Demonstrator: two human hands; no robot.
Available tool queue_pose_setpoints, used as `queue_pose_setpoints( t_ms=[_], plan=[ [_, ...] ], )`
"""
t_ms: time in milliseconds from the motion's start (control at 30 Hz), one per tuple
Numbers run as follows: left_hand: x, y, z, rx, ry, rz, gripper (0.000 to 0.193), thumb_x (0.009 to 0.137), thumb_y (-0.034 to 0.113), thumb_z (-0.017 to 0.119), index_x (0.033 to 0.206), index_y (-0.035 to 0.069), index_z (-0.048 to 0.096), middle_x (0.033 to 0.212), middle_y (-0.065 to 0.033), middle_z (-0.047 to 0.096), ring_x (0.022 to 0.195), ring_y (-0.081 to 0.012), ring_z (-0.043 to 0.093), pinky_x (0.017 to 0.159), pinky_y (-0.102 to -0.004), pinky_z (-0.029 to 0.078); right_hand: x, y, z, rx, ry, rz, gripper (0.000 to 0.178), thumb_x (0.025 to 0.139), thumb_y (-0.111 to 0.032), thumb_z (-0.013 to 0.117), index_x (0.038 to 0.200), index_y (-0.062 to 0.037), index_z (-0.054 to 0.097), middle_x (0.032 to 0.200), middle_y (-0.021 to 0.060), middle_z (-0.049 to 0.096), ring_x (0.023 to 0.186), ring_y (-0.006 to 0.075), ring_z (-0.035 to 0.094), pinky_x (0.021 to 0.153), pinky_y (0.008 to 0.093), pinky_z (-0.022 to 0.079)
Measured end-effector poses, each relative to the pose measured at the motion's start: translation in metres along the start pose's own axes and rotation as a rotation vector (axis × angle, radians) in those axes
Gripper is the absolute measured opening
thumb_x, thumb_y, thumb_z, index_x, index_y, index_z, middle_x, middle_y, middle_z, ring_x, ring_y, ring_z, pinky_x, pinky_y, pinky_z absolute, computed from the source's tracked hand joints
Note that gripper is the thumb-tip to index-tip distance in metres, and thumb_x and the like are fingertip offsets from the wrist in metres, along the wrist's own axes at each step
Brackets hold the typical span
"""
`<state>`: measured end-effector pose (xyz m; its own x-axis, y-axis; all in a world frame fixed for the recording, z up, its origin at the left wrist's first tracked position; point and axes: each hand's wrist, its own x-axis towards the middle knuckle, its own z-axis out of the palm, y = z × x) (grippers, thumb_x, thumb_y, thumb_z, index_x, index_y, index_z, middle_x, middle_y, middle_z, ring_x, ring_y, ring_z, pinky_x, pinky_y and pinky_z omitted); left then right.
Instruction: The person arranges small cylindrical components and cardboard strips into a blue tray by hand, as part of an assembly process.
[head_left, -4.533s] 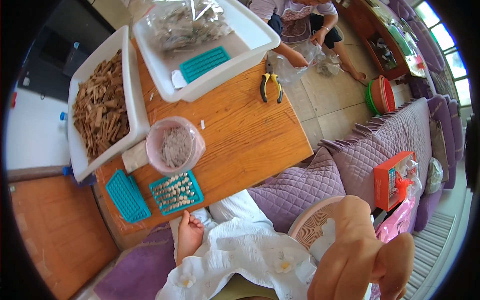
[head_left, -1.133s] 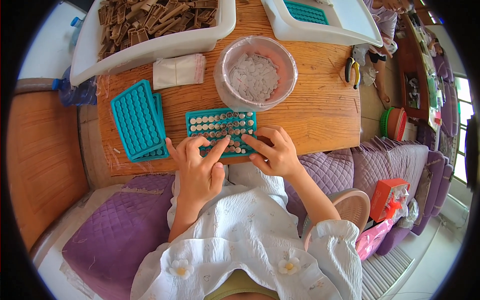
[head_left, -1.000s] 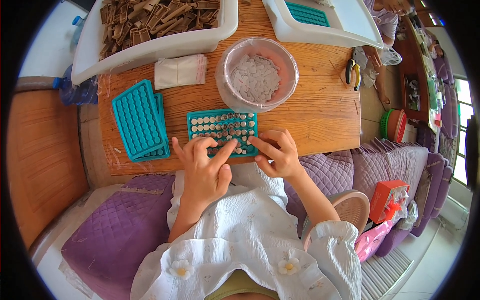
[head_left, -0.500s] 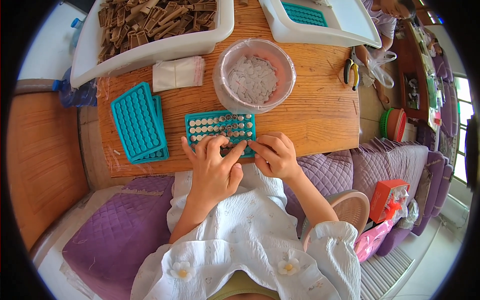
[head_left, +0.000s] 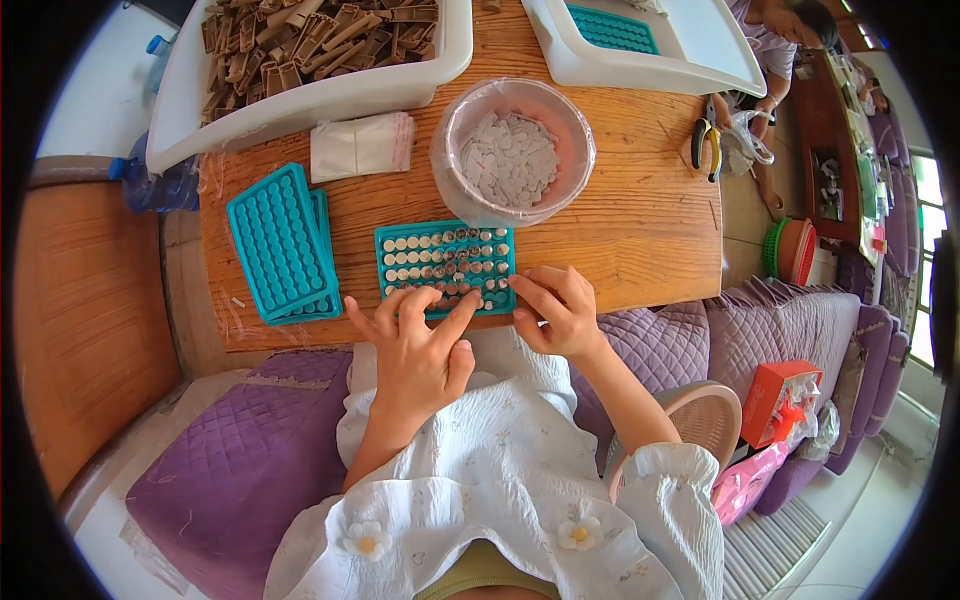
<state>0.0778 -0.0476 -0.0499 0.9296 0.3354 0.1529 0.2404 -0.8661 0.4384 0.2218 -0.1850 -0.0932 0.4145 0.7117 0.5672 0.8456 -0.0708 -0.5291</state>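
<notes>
A teal tray [head_left: 380,247] at the table's near edge holds rows of small round silvery discs [head_left: 413,258] in its round hollows. My left hand [head_left: 415,338] lies over its near side with the fingers spread; the index fingertip presses at discs in the nearest rows, and nothing shows in its grip. At the tray's right edge is my right hand [head_left: 562,312], index finger reaching to the rim and the thumb apart below it. Part of the near rows is hidden under my left fingers.
Two stacked teal trays [head_left: 283,245] lie to the left. Beyond are clear bags [head_left: 360,146], a lined bucket of pale flat pieces [head_left: 510,160], a white bin of brown parts [head_left: 320,50], another white bin [head_left: 690,65] and pliers [head_left: 706,145]. Another person [head_left: 775,60] sits far right.
My left hand has drawn slightly back toward me, baring more discs. My right fingers have moved a little away to the tray's right edge, apart from the left fingertips.
</notes>
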Motion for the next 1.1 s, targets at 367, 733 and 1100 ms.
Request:
queue_pose_setpoints(
  t_ms=[367,733,1100],
  plan=[
    [0.002,-0.006,0.006,-0.059,0.055,-0.046,0.037,0.074,0.029,0.047,0.106,0.022,0.063,0.105,-0.0047,0.042,0.107,-0.0262,0.035,0.098,-0.0621,-0.003,0.002,-0.001,-0.001,0.006,-0.025,0.034,0.033,0.059,-0.011,0.065,0.091,-0.0062,0.063,0.089,0.0058,0.055,0.066,0.0184,0.054,0.057,0.029,0.046],
    [0.004,-0.014,0.011,0.032,0.052,-0.065,0.042,0.071,0.028,0.048,0.111,0.024,0.061,0.109,-0.0054,0.038,0.109,-0.0267,0.03,0.097,-0.0634,-0.003,0.004,-0.002,-0.001,0.001,-0.034,0.042,0.031,0.058,-0.01,0.065,0.088,-0.0064,0.063,0.086,0.005,0.056,0.065,0.0177,0.053,0.055,0.0288,0.046],
    [0.002,-0.014,0.015,0.014,0.071,-0.063,0.038,0.072,0.028,0.048,0.108,0.023,0.062,0.11,-0.0043,0.04,0.111,-0.0247,0.032,0.098,-0.0611,-0.004,0.005,-0.002,-0.001,-0.004,-0.029,0.04,0.028,0.058,-0.009,0.065,0.086,-0.0062,0.063,0.085,0.0049,0.056,0.065,0.018,0.054,0.055,0.0289,0.047]
  ],
)
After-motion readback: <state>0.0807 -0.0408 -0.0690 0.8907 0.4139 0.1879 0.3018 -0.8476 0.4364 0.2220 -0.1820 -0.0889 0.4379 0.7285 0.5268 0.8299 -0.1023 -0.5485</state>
